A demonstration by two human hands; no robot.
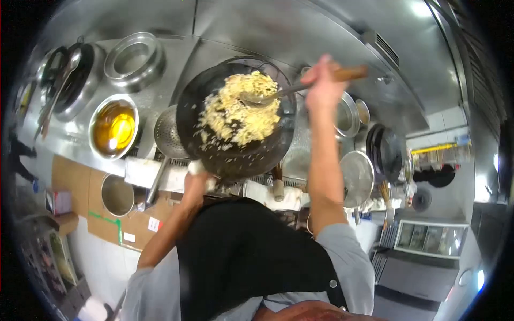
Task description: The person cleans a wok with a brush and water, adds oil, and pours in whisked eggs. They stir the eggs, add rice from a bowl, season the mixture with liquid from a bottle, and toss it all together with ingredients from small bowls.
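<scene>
A dark wok [235, 163] holds loose rice mixed with yellow egg-like pieces [249, 117]. At the wok's near left edge my left hand [197, 182] is closed around a white cloth [196, 167] against the rim. Over the right side of the wok, my right hand [325, 83], slightly blurred, grips the wooden handle of a metal ladle [286, 92]. The ladle's bowl rests in the food near the middle of the wok.
Left of the wok are a perforated strainer [167, 131], a bowl of amber oil [113, 127] and stacked metal bowls [130, 60]. A mesh strainer [357, 178] and dark pans [390, 152] stand to the right. An empty pot [117, 196] is at the lower left.
</scene>
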